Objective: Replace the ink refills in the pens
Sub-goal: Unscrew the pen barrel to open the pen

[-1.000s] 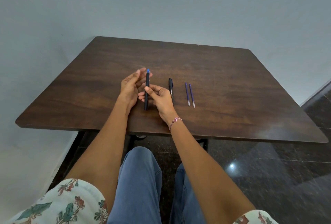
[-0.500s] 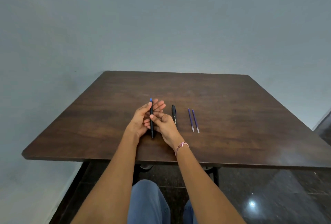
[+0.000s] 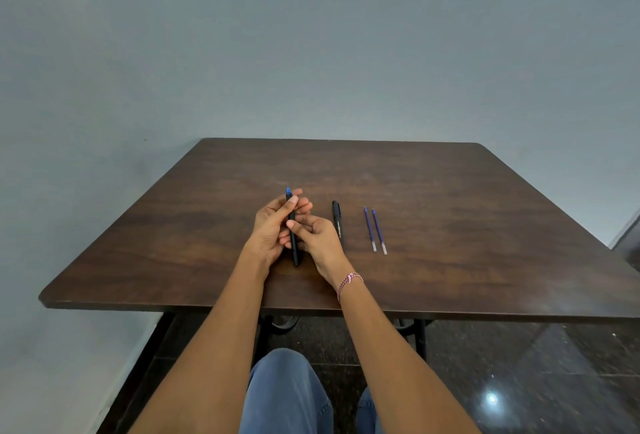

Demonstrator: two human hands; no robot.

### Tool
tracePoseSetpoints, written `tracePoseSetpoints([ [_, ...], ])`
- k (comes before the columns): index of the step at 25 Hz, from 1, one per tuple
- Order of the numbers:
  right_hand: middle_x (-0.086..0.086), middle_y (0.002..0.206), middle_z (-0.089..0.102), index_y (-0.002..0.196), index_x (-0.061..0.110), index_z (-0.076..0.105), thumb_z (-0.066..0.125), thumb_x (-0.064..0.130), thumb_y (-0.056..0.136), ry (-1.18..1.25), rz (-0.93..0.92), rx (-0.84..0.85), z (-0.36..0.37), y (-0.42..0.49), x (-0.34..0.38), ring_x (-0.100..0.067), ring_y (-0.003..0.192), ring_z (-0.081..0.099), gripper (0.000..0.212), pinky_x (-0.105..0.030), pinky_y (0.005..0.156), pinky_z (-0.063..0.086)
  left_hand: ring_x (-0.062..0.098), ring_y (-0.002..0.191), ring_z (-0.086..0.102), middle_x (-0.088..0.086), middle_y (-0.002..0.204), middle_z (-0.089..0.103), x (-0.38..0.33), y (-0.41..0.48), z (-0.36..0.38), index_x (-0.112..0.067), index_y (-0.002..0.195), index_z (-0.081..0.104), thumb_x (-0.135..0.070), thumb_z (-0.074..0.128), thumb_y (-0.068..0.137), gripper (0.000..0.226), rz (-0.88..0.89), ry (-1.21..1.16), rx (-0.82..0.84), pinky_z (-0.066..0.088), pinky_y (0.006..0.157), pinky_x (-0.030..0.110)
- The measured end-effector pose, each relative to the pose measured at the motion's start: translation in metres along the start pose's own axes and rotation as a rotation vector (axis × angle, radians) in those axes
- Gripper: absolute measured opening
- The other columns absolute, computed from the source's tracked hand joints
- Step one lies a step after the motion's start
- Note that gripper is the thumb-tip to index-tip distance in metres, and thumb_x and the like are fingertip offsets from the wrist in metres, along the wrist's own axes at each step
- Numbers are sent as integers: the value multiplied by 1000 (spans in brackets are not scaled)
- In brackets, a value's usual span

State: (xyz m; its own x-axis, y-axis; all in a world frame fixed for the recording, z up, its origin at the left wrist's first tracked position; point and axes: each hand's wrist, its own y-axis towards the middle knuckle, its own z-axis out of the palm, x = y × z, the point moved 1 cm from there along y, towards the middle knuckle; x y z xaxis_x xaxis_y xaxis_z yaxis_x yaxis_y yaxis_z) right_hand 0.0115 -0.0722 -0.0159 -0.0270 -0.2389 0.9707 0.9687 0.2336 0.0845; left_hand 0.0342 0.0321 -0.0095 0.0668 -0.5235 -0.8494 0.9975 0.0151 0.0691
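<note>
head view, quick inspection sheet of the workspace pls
surface: dark wooden table, wood-grain top
job's things: blue-tipped pen held just over the table; black pen lying to its right; two blue refills side by side further right, apart from the black pen
clutter: nothing seen
hands: left hand and right hand both grip the blue-tipped pen; bracelet on the right wrist
cables: nothing seen
surroundings: plain grey wall behind, dark glossy floor below

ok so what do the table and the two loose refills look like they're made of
Table: dark wood or wood-look laminate, going by the grain, with a faint sheen.
Refills: thin tubes, probably plastic, blue with clear near ends.
</note>
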Motion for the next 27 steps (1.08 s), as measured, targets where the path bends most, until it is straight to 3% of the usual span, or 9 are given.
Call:
tracePoseSetpoints([
  [4,-4,85,69,118,-6,60,56,5,94,42,-16,-8,-1,-1,1,-8,70,67,27,-20,66,57,14,94,70,9,102,74,-3,0,0,-9,112,63,-26,39,100,32,-102,-94,90,36,32,12],
  [6,-5,83,69,118,-7,59,56,4,94,56,-14,-4,-1,-1,1,-7,67,67,27,-21,66,57,14,89,71,9,99,74,-4,-1,0,-9,110,64,-19,41,99,27,-89,-76,74,36,32,12],
  [9,-5,77,69,116,-8,60,58,3,92,57,-13,12,0,-2,0,-7,64,67,26,-20,64,58,8,60,68,7,84,75,-5,-5,1,-10,100,65,-10,51,94,16,-35,-24,11,34,30,12],
  [11,-5,77,69,115,-8,60,59,4,91,53,-11,10,0,-2,0,-8,65,68,27,-21,65,58,6,53,63,5,80,74,-6,-7,1,-11,98,66,-7,57,90,13,-6,-2,-18,36,31,12],
  [16,-3,80,72,108,2,65,62,8,91,41,-22,25,0,-3,-2,-10,70,69,19,-23,67,58,13,92,70,5,104,73,-9,-9,0,-8,113,64,-14,55,92,23,31,-85,-32,48,45,15],
  [21,-5,81,72,107,3,65,60,9,93,49,2,43,-1,-3,-2,-11,71,70,17,-22,67,58,12,85,71,6,100,74,-10,-7,-2,-7,114,64,-5,59,87,28,31,-113,-60,48,41,16],
  [27,-8,86,69,125,0,55,45,7,100,23,36,123,0,-2,-2,-10,76,69,28,-20,73,57,9,79,69,4,96,73,-9,-3,-6,-13,112,66,-2,66,82,32,112,-126,-193,45,37,16],
])
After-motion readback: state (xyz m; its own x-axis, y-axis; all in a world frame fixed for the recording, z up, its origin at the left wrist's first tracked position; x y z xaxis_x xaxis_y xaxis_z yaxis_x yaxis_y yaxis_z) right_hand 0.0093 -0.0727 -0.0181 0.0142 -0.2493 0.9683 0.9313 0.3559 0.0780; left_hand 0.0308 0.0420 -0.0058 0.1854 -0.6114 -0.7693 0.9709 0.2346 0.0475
